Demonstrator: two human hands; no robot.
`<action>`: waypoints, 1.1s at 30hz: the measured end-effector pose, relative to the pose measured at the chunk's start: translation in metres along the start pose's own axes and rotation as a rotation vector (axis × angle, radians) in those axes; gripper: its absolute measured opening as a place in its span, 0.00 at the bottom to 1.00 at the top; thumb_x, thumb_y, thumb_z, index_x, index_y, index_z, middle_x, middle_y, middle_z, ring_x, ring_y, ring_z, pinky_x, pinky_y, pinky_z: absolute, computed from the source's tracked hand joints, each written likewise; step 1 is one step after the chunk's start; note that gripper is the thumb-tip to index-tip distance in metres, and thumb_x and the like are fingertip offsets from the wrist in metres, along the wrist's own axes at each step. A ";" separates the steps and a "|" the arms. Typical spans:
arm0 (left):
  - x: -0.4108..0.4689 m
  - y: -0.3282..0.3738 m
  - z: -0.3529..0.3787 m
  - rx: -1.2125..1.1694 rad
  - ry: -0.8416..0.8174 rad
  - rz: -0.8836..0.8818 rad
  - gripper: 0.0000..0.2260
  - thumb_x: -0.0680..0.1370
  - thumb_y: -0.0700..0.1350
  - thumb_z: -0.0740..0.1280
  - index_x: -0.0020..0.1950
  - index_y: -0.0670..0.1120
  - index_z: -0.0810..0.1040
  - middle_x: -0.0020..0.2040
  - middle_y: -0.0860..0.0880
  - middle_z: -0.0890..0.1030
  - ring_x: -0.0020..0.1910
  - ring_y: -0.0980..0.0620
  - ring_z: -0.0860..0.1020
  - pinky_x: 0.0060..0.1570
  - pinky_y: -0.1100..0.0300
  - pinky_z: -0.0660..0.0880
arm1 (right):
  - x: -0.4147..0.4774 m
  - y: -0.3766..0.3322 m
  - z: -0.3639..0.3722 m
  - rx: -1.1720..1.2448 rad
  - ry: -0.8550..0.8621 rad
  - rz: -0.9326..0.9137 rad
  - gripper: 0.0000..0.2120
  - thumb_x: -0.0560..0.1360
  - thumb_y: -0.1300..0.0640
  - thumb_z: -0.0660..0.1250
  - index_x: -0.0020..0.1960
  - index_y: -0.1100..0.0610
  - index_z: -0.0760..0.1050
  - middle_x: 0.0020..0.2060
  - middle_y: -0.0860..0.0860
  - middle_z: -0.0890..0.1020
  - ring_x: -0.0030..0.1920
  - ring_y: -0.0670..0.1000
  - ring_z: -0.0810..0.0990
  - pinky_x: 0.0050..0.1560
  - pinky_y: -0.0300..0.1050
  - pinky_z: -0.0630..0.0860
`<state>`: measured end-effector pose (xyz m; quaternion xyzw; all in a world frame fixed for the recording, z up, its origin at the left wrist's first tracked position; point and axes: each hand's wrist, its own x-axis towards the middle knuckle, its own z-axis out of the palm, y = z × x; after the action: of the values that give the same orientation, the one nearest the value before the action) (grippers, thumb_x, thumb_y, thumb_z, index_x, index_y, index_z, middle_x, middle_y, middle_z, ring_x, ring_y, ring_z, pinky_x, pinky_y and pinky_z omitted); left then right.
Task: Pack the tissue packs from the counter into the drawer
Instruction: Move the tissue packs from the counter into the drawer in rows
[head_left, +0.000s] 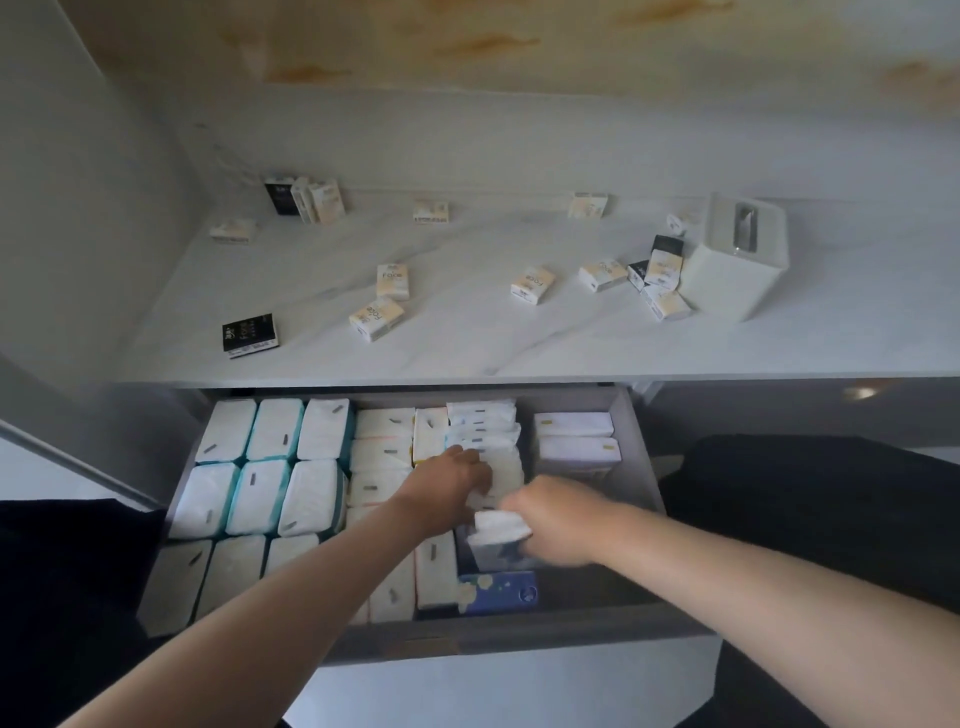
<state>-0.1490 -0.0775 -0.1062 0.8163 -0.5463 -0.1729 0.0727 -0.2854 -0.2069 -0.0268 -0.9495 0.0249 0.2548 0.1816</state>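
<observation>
Head view: right hand pinches a white soft tissue pack over the open grey drawer; left hand beside it digs into the upright white pack row, gripping or pushing I cannot tell. Likely seating this pack: next it needs the dark gap behind the blue flowered pack, with the drawer's right bay open. Small cream and black pocket packs lie scattered on the white marbled surface.

Dim, soft, even light; the pale counter across the middle is brightest, the lower corners nearly black. Edges bow with wide-angle distortion (straight lines curve). Motion smears the right hand and the tissue pack it grips.
</observation>
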 end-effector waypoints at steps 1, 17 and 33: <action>0.000 -0.002 0.001 -0.007 -0.003 0.013 0.14 0.72 0.52 0.73 0.55 0.50 0.77 0.54 0.51 0.76 0.56 0.50 0.72 0.49 0.53 0.75 | 0.000 -0.003 0.011 0.011 0.019 0.009 0.13 0.76 0.59 0.68 0.60 0.53 0.76 0.51 0.54 0.80 0.52 0.57 0.79 0.41 0.42 0.67; -0.011 0.010 -0.005 0.398 -0.088 0.043 0.19 0.76 0.55 0.69 0.63 0.51 0.72 0.51 0.49 0.79 0.47 0.48 0.77 0.51 0.53 0.75 | 0.015 0.013 0.043 0.376 -0.142 0.391 0.06 0.73 0.54 0.71 0.43 0.55 0.76 0.42 0.51 0.80 0.42 0.52 0.80 0.39 0.41 0.74; -0.022 0.016 -0.001 0.138 -0.093 -0.039 0.09 0.80 0.49 0.65 0.54 0.46 0.80 0.52 0.49 0.79 0.49 0.50 0.78 0.49 0.59 0.75 | 0.032 0.012 0.067 0.724 -0.023 0.470 0.10 0.73 0.61 0.67 0.53 0.56 0.80 0.48 0.52 0.83 0.48 0.50 0.81 0.46 0.43 0.79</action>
<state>-0.1704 -0.0637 -0.0957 0.8210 -0.5437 -0.1737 -0.0126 -0.2907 -0.1925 -0.1001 -0.7901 0.3263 0.2743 0.4405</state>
